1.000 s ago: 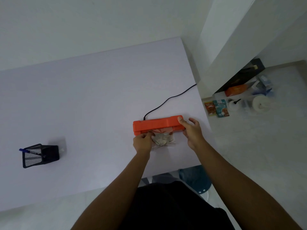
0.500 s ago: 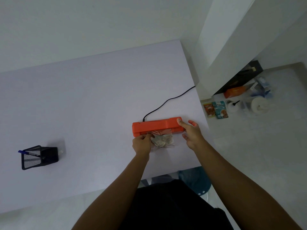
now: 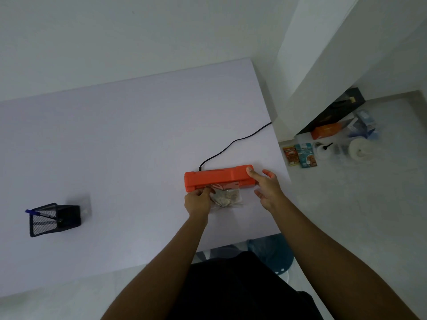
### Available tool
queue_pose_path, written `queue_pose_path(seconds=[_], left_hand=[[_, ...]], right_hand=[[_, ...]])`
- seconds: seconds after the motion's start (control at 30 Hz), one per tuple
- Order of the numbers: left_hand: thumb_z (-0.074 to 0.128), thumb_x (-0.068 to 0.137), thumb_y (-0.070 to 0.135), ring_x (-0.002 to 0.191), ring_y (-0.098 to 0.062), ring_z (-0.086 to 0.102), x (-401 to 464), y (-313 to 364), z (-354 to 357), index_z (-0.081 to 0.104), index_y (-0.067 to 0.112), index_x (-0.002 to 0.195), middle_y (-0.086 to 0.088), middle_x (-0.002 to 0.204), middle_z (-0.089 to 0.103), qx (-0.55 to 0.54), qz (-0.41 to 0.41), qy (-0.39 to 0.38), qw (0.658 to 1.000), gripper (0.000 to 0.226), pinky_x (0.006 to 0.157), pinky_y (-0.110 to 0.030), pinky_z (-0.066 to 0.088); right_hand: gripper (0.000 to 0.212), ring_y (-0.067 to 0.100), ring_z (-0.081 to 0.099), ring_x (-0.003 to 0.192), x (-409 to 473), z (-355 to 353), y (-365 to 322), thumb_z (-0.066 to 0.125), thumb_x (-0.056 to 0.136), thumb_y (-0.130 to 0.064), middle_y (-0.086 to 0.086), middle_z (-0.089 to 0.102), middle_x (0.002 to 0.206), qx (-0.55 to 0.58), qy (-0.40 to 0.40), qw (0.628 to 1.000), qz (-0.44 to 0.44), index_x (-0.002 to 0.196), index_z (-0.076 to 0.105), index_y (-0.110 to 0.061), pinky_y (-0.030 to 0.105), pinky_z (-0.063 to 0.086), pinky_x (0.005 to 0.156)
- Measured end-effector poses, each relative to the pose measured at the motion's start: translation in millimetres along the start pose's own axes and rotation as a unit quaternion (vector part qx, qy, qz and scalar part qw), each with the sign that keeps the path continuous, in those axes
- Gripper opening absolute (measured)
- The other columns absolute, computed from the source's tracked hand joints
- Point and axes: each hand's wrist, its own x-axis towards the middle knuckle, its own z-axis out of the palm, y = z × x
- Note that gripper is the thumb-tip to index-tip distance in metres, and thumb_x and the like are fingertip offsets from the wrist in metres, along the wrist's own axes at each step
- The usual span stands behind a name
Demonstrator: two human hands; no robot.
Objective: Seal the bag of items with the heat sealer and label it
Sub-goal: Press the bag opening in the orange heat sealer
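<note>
Left fingers (image 3: 203, 192) pinch bag (image 3: 227, 197) (mouth under sealer (image 3: 217, 177)).

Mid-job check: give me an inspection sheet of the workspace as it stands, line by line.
Surface: pale table, against a white wall.
Job's things: orange heat sealer near the table's right edge; clear bag of small items, its top edge in the sealer's slot.
Clutter: black mesh pen holder with a blue pen, far left.
Hands: left hand pinches the bag's left side; right hand rests a finger on the sealer's right end.
Cables: black cord runs from the sealer's back off the table's right edge.
Surroundings: packets and boxes on the floor, right.
</note>
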Motion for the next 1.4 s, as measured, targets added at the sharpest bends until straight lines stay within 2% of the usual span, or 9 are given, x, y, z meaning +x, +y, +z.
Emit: queue_pose_path(seconds=[0.23,0.53,0.73,0.93,1.07,1.13,1.2,1.27,1.4], left_hand=[[0.067,0.090,0.017,0.057,-0.016,0.055,0.0,-0.5,-0.6,0.062,0.008,0.064,-0.003,0.061,0.061,0.003,0.000,0.002,1.000,0.028,0.056,-0.026,0.047],[0.067,0.089,0.017,0.056,-0.016,0.053,-2.1,1.2,0.1,0.060,0.008,0.063,-0.004,0.059,0.059,0.002,-0.003,0.004,1.000,0.028,0.056,-0.026,0.047],[0.067,0.089,0.016,0.059,-0.016,0.056,-3.0,2.7,0.5,0.064,0.004,0.069,-0.005,0.063,0.062,0.001,-0.008,0.009,1.000,0.024,0.056,-0.025,0.048],[0.067,0.088,0.015,0.056,-0.014,0.054,-5.4,4.8,0.1,0.070,-0.003,0.078,-0.004,0.062,0.061,0.002,-0.015,0.007,1.000,0.021,0.054,-0.023,0.047],[0.065,0.089,0.013,0.056,-0.014,0.054,-3.9,7.0,0.3,0.063,0.004,0.070,-0.003,0.061,0.059,0.008,-0.015,0.005,1.000,0.021,0.053,-0.023,0.047],[0.063,0.091,0.014,0.057,-0.014,0.054,-4.1,6.7,0.6,0.059,0.008,0.066,-0.002,0.062,0.059,0.006,-0.016,0.009,1.000,0.026,0.053,-0.023,0.045],[0.064,0.092,0.018,0.061,-0.015,0.058,-5.3,6.1,1.0,0.058,0.012,0.063,-0.002,0.066,0.062,-0.002,-0.015,0.012,1.000,0.030,0.054,-0.023,0.044],[0.066,0.092,0.023,0.067,-0.016,0.062,-7.6,7.5,0.8,0.061,0.017,0.069,-0.001,0.074,0.066,-0.009,-0.014,0.013,1.000,0.025,0.055,-0.023,0.044],[0.066,0.092,0.021,0.077,-0.019,0.066,-8.9,9.5,0.3,0.064,0.018,0.081,-0.005,0.089,0.070,-0.003,-0.016,0.014,1.000,0.011,0.062,-0.024,0.050]], right_hand=[[0.096,0.024,0.055,0.119,-0.2,-0.5,0.2,0.089,0.064,-0.050,0.010,0.055,0.134,-0.002,-0.004,1.000,0.004,0.142,0.038,-0.026,0.038,0.043,0.084],[0.097,0.024,0.054,0.120,-1.9,-1.6,-1.7,0.089,0.065,-0.050,0.010,0.054,0.135,-0.009,-0.007,1.000,0.002,0.143,0.037,-0.026,0.040,0.042,0.089],[0.094,0.023,0.055,0.117,-5.5,-0.7,-3.8,0.088,0.066,-0.051,0.009,0.054,0.133,-0.009,-0.003,1.000,-0.002,0.141,0.038,-0.026,0.038,0.044,0.080],[0.091,0.023,0.051,0.118,-12.5,-2.1,-6.0,0.083,0.069,-0.056,0.004,0.051,0.131,-0.077,0.006,0.996,-0.032,0.141,0.039,-0.022,0.042,0.045,0.099],[0.071,0.020,0.058,0.110,-27.1,-0.7,-14.7,0.083,0.075,-0.048,0.004,0.058,0.125,-0.134,0.033,0.980,-0.141,0.130,0.050,-0.019,0.029,0.046,0.082],[0.055,0.019,0.064,0.104,-39.9,1.4,-22.2,0.082,0.076,-0.047,0.002,0.064,0.116,-0.156,0.039,0.968,-0.192,0.118,0.059,-0.019,0.029,0.052,0.078],[0.041,0.018,0.072,0.093,-55.7,6.7,-31.7,0.082,0.077,-0.043,0.003,0.071,0.106,-0.154,0.009,0.964,-0.218,0.106,0.065,-0.018,0.034,0.060,0.074],[0.032,0.018,0.075,0.083,-75.7,15.0,-42.8,0.081,0.080,-0.037,0.005,0.073,0.102,-0.152,-0.032,0.959,-0.236,0.101,0.067,-0.017,0.035,0.063,0.066],[0.025,0.020,0.074,0.083,-115.0,35.9,-64.6,0.080,0.082,-0.033,0.003,0.072,0.100,-0.180,-0.093,0.936,-0.287,0.099,0.067,-0.020,0.030,0.062,0.059]])
